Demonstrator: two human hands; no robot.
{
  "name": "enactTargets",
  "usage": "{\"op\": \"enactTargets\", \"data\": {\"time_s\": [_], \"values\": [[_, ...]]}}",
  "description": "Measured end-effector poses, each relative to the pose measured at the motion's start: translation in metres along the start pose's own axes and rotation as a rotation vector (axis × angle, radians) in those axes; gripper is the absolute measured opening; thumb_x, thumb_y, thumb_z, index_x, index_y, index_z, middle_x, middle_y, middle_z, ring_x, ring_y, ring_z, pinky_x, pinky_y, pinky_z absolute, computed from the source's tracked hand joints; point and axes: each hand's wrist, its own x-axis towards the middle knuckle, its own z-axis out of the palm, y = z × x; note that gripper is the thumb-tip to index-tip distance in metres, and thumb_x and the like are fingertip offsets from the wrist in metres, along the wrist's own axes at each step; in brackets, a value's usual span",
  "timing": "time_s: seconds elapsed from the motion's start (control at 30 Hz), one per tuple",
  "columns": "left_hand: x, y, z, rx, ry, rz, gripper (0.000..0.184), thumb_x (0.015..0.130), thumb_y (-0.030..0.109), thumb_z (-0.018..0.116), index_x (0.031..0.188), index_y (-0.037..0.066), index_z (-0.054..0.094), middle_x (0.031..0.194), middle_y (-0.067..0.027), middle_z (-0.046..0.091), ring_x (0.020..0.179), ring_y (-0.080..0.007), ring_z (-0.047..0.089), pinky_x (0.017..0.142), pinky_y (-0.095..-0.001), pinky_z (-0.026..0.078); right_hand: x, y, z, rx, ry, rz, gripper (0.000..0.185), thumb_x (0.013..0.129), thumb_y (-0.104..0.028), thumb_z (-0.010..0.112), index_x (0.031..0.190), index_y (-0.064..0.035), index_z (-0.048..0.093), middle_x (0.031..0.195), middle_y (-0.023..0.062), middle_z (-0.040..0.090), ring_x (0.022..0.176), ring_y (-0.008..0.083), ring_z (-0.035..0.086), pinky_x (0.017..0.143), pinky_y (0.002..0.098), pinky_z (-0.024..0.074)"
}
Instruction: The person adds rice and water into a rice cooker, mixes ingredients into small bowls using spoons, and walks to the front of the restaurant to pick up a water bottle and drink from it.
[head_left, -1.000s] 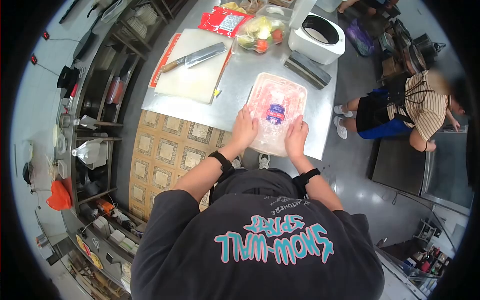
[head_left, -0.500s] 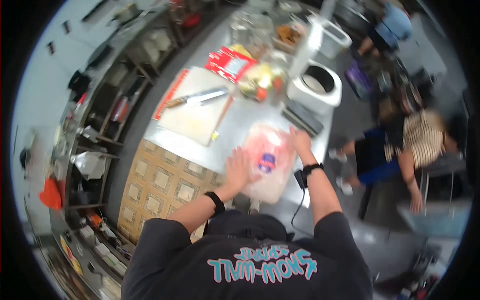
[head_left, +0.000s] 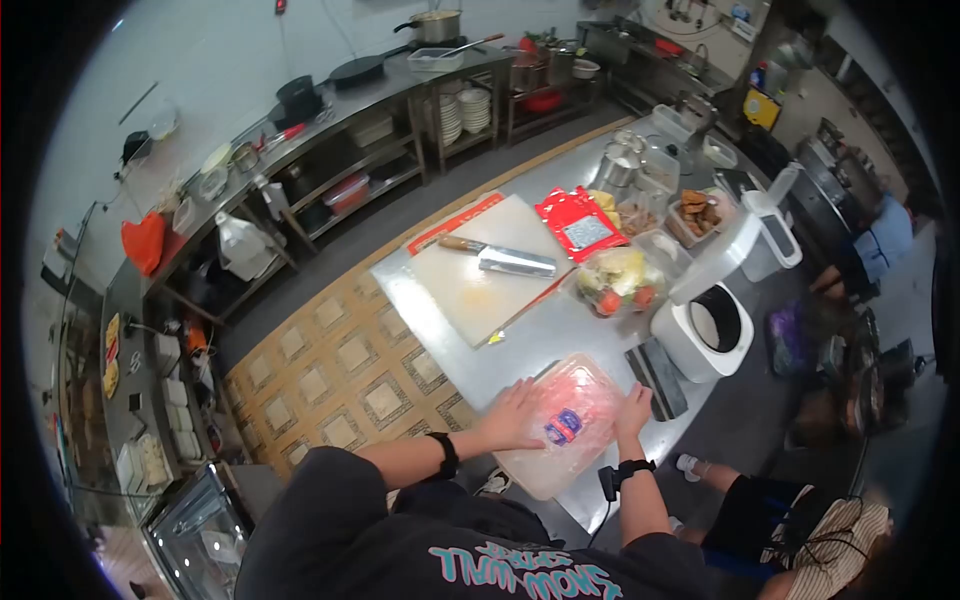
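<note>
Plainly, our left grip (head_left: 512,414) spreads flat on the pink-mottled, blue-labelled translucent package (head_left: 577,391) nearer than the cutting board (head_left: 462,292); whether our right grip (head_left: 633,411) clasps, we cannot tell.

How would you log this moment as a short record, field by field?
Left hand: spread on the left side of a labelled plastic tray
Right hand: at the tray's right edge
Cleaver: on the white cutting board
Beside board: red packet, vegetables
Right of tray: dark block, then open white rice cooker
</note>
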Motion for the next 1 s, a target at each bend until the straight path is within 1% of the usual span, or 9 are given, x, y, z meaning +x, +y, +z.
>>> {"op": "enactTargets", "data": {"time_s": [0.13, 0.23, 0.3, 0.47, 0.57, 0.63, 0.67, 0.8, 1.0], "values": [[-0.001, -0.034, 0.034, -0.396, 0.189, -0.263, 0.091, 0.065, 0.060, 0.062, 0.125, -0.004, 0.036, 0.123, -0.0282, 0.037, 0.114, -0.0395, 0.037, 0.095, -0.0422, 0.032, -0.014, 0.042, -0.012, 0.246, 0.059, -0.022, 0.042, 0.090, -0.034, 0.041, 0.101, 0.0059, 0.047, 0.090, 0.0148, 0.054, 0.085, 0.0233, 0.050, 0.075, 0.0353, 0.0410], [0.003, -0.043, 0.006, -0.480, -0.379, -0.649, 0.074, 0.066, 0.058, 0.063, 0.102, -0.006, 0.053, 0.112, -0.0270, 0.045, 0.104, -0.0364, 0.043, 0.085, -0.0396, 0.038, -0.060, 0.075, -0.060, 0.267, -0.649, 0.466, 0.035, 0.088, -0.037, 0.045, 0.092, -0.0039, 0.053, 0.084, 0.0074, 0.054, 0.076, 0.0123, 0.051, 0.061, 0.0247, 0.0437], [-0.001, -0.042, 0.006, -0.388, -0.239, -0.492, 0.065, 0.065, 0.056, 0.066, 0.086, -0.005, 0.056, 0.106, -0.0246, 0.045, 0.097, -0.0333, 0.045, 0.080, -0.0376, 0.040, -0.113, 0.040, -0.074, 0.351, -0.711, 0.546, 0.028, 0.085, -0.034, 0.050, 0.085, -0.0062, 0.053, 0.084, 0.0061, 0.054, 0.075, 0.0136, 0.052, 0.063, 0.0254, 0.0437], [0.005, -0.058, 0.006, -0.395, -0.111, -0.076, 0.054, 0.061, 0.049, 0.073, 0.071, -0.001, 0.056, 0.091, -0.0189, 0.043, 0.084, -0.0283, 0.043, 0.073, -0.0334, 0.041, -0.167, 0.022, -0.054, 0.014, -0.437, -0.094, 0.027, 0.075, -0.024, 0.064, 0.089, -0.0050, 0.052, 0.090, 0.0078, 0.053, 0.084, 0.0180, 0.052, 0.077, 0.0294, 0.0437], [0.006, -0.057, -0.011, -0.500, -0.142, -0.138, 0.051, 0.062, 0.047, 0.073, 0.070, -0.001, 0.055, 0.094, -0.0202, 0.042, 0.088, -0.0297, 0.043, 0.074, -0.0336, 0.041, -0.174, -0.013, -0.047, 0.309, -0.400, 0.364, 0.035, 0.074, -0.023, 0.065, 0.096, -0.0019, 0.048, 0.100, 0.0111, 0.050, 0.088, 0.0209, 0.052, 0.082, 0.0314, 0.0428], [0.005, -0.080, -0.003, -0.524, -0.158, -0.139, 0.052, 0.061, 0.047, 0.073, 0.069, -0.001, 0.053, 0.095, -0.0201, 0.042, 0.090, -0.0298, 0.043, 0.075, -0.0340, 0.041, -0.184, -0.028, -0.039, 0.446, -0.179, 0.542, 0.039, 0.076, -0.023, 0.064, 0.102, -0.0004, 0.046, 0.104, 0.0139, 0.050, 0.089, 0.0228, 0.053, 0.082, 0.0310, 0.0432], [0.006, -0.090, -0.003, -0.542, -0.152, -0.136, 0.052, 0.061, 0.047, 0.072, 0.068, 0.000, 0.053, 0.096, -0.0200, 0.042, 0.090, -0.0299, 0.043, 0.076, -0.0342, 0.041, -0.189, -0.054, -0.037, 0.222, -0.137, 0.603, 0.041, 0.077, -0.022, 0.064, 0.105, 0.0024, 0.044, 0.100, 0.0150, 0.054, 0.090, 0.0227, 0.055, 0.081, 0.0305, 0.0439], [-0.016, -0.119, -0.041, -0.546, -0.188, 0.006, 0.053, 0.061, 0.048, 0.072, 0.066, 0.000, 0.050, 0.096, -0.0206, 0.043, 0.095, -0.0309, 0.043, 0.079, -0.0354, 0.041, -0.230, -0.081, 0.007, 0.597, -0.201, 0.696, 0.040, 0.076, -0.026, 0.067, 0.096, 0.0052, 0.052, 0.086, 0.0113, 0.059, 0.076, 0.0192, 0.057, 0.069, 0.0280, 0.0452], [-0.032, -0.208, -0.136, -0.694, -0.427, -0.116, 0.050, 0.063, 0.045, 0.072, 0.068, -0.001, 0.052, 0.091, -0.0177, 0.048, 0.091, -0.0261, 0.047, 0.076, -0.0347, 0.041, -0.273, -0.204, 0.054, 0.113, -0.071, 0.546, 0.034, 0.074, -0.031, 0.069, 0.075, -0.0008, 0.052, 0.070, 0.0072, 0.054, 0.063, 0.0132, 0.050, 0.056, 0.0276, 0.0419]]}}
